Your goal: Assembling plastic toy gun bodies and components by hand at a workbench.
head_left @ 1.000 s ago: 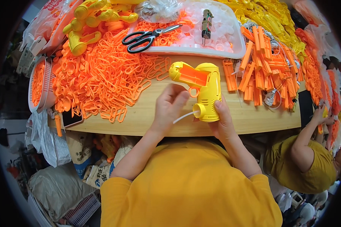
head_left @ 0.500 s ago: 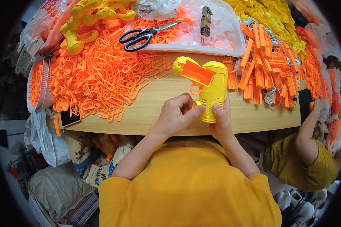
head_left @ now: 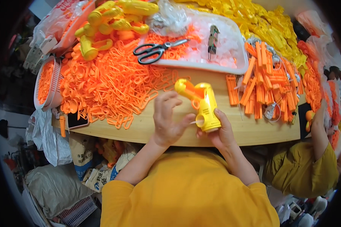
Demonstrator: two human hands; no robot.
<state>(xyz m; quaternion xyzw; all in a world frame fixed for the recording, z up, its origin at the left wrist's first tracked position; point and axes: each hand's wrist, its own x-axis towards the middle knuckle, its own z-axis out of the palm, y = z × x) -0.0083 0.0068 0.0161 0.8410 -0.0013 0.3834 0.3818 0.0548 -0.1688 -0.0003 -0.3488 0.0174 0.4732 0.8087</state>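
Note:
My right hand [head_left: 225, 133] grips the lower end of a yellow plastic housing [head_left: 209, 108], shaped like a bent tube, its thumb along the right side. At the top left the housing angles off into an arm with an orange inside [head_left: 195, 92]. Below that arm sits a small orange ring [head_left: 195, 104]. A round opening [head_left: 200, 120] low on the housing faces left, with a thin whitish bit at its rim. Beside it, my left hand [head_left: 165, 120] is open, fingers apart, its thumb tip close to the opening; whether it touches is unclear.
Orange clip-like loops [head_left: 117, 83] heap at left, below several yellow pieces [head_left: 113, 19]. Scissors [head_left: 155, 51] lie over a white tray [head_left: 231, 68] of translucent parts. Orange strips [head_left: 259, 83] pile at right, with yellow parts [head_left: 254, 19] behind. A co-worker's arm [head_left: 320, 125] is far right.
My left hand has come off the housing, its fingers spreading. The housing has moved down and tilted, turning its round opening into sight. My right hand still holds it. The view has shifted slightly.

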